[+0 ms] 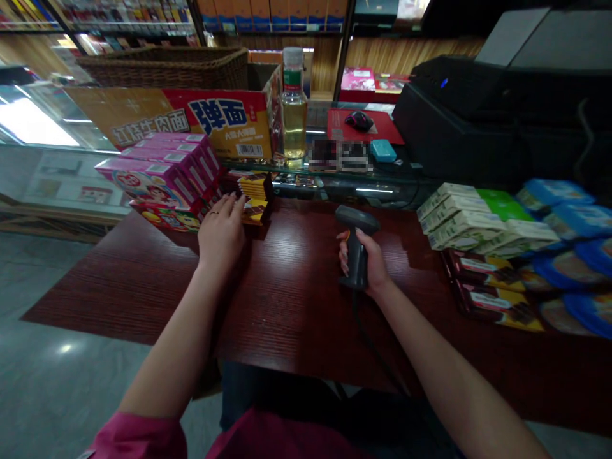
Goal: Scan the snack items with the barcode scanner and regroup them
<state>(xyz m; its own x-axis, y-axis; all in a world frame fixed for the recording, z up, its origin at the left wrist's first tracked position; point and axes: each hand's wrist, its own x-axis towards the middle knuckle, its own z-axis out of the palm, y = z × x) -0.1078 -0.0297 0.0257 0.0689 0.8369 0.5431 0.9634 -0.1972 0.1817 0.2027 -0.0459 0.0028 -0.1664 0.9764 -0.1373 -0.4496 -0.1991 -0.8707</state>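
My right hand (370, 258) grips a dark handheld barcode scanner (356, 255) by its handle, just above the brown table; its cable trails down toward my lap. On the left, my left hand (223, 226) reaches over the packs, palm down and fingers stretched forward. Its fingertips are at stacked yellow-and-brown snack packs (253, 191), beside pink-purple boxes (162, 172). Under the pink boxes lies a red and green box (167, 215). Whether the left fingers touch a pack or only hover over it, I cannot tell.
A noodle carton (191, 127) stands behind the boxes, with a wicker basket (167, 67) and a bottle of yellowish liquid (294, 115). Farther right are a mouse (358, 120) and black machine (459, 115). Green-white cartons (468, 223), chocolate packs (492, 299) and blue-lidded tubs (583, 268) crowd the right.
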